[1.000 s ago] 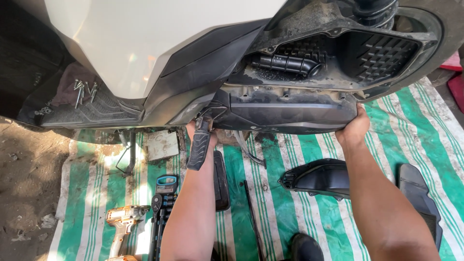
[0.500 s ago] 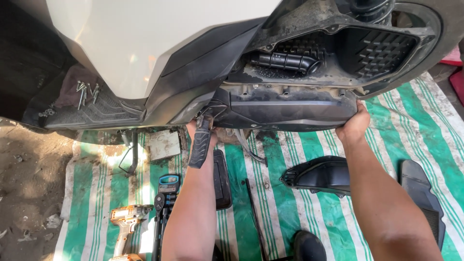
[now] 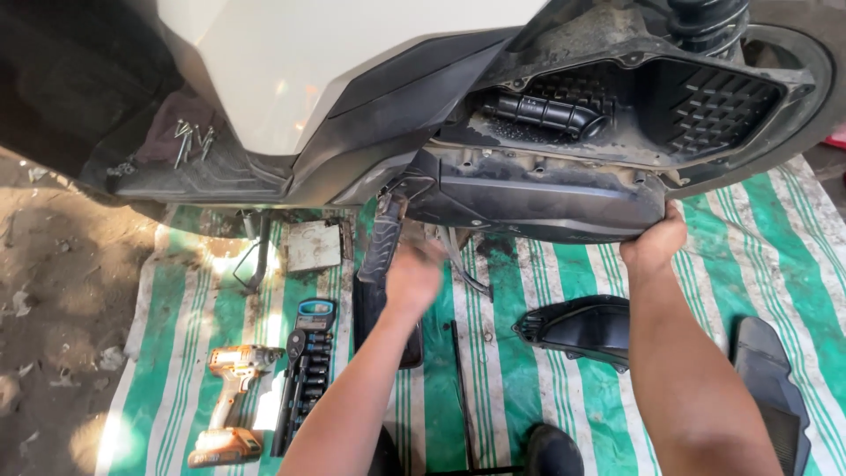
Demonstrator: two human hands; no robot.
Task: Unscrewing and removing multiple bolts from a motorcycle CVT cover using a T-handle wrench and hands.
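The right hand (image 3: 654, 245) reaches up, fingers curled tight on the lower edge of the dusty black plastic engine cover (image 3: 546, 198). The left hand (image 3: 412, 275) is blurred below its front end, so I cannot tell its finger spread. An orange cordless driver (image 3: 231, 401) and a black socket set (image 3: 306, 375) lie well left, on the green-striped tarp (image 3: 493, 353).

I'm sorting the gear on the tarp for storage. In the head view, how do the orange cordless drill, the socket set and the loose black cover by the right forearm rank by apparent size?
1. Black cover, largest.
2 and 3. Socket set and orange cordless drill look about alike, so I won't rank them.
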